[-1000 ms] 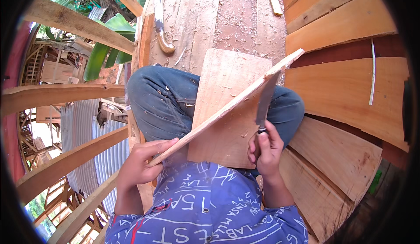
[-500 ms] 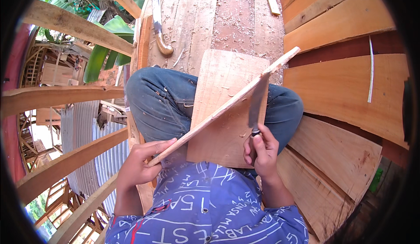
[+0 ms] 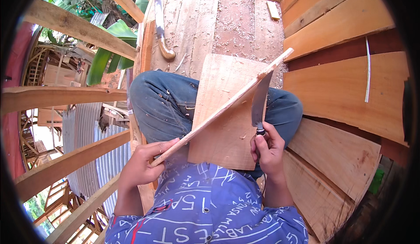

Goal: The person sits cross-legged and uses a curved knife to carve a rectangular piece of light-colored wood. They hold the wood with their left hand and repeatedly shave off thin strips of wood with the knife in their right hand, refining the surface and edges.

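Left grip [image 3: 142,161] narrow on one end of a slanted wooden piece [image 3: 218,111], right grip [image 3: 269,147] around a knife [image 3: 260,101].

The left hand [image 3: 143,161] pinches while the right hand [image 3: 270,150] grips

Open-air woodworking spot, by its plank floor [image 3: 184,23], scattered shavings [image 3: 235,36] and wooden rails [image 3: 65,96].
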